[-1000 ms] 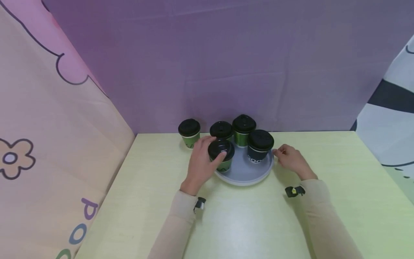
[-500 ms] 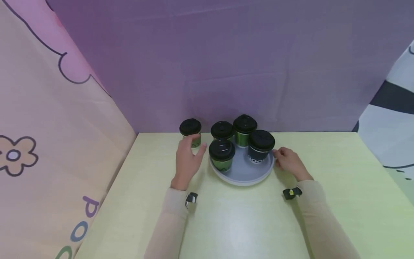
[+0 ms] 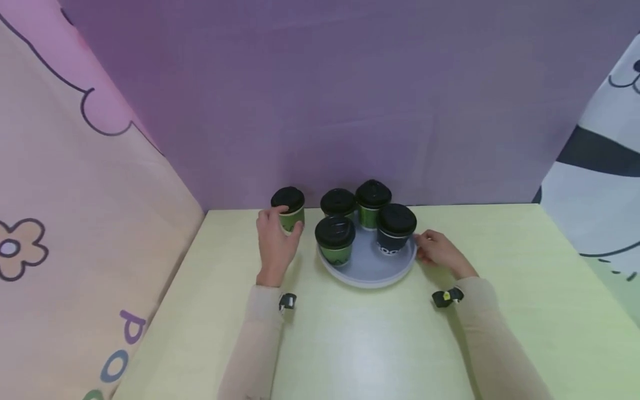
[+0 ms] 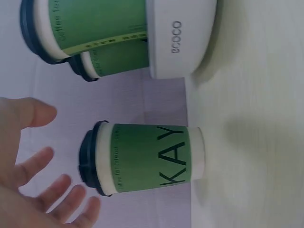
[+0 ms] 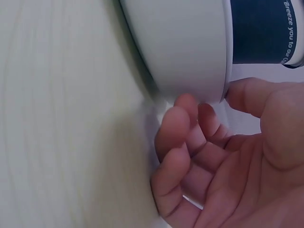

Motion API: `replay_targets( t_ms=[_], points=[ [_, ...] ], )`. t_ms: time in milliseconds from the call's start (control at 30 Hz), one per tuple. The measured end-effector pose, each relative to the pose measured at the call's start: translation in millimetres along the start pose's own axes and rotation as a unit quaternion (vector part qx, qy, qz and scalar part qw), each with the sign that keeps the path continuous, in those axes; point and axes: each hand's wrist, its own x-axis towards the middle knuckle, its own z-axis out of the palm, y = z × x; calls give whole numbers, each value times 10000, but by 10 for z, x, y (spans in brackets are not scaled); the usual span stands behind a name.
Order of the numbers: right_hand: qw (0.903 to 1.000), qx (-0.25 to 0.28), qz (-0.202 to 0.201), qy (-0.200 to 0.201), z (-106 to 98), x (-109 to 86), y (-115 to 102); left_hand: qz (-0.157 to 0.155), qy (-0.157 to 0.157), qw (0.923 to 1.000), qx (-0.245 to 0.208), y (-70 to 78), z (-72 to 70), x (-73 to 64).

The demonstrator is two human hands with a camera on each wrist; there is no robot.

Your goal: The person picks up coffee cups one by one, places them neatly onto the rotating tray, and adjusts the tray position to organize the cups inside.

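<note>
My left hand (image 3: 276, 244) is spread beside a green paper coffee cup (image 3: 292, 218) with a black lid, left of the tray. In the left wrist view its thumb and fingers stand apart from that cup (image 4: 151, 157), which is upright on the table and reads "KAY". My right hand (image 3: 440, 253) pinches the rim of a round grey tray (image 3: 367, 273); in the right wrist view the thumb lies at the rim and curled fingers (image 5: 173, 126) are against the side wall. On the tray stand three green lidded cups, the front one (image 3: 336, 253) nearest me, and a dark lidded cup (image 3: 392, 239).
A pale wooden table (image 3: 360, 344) lies under everything. Behind it rises a purple cloth backdrop (image 3: 320, 111), close behind the cups. Printed cloths hang at the left (image 3: 75, 222) and right (image 3: 595, 194) sides.
My left hand has let go of the front green cup on the tray and moved left to the lone green cup. The right hand stays at the tray rim.
</note>
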Motion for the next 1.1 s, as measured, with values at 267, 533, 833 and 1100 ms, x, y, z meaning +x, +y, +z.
replay_targets(
  t_ms=[267,533,833,1100],
  points=[
    [9987,406,35,-320,76,68,4,-330,96,9994,-104,-156,-7,261],
    [9983,394,137,-397,112,104,-22,-356,-277,9987,238,-309,58,476],
    [9986,211,271,-403,90,96,19,-400,-798,9943,578,-364,141,564],
    [9991,118,241,-323,100,90,49,-577,-941,9923,568,-351,150,663]
  ],
)
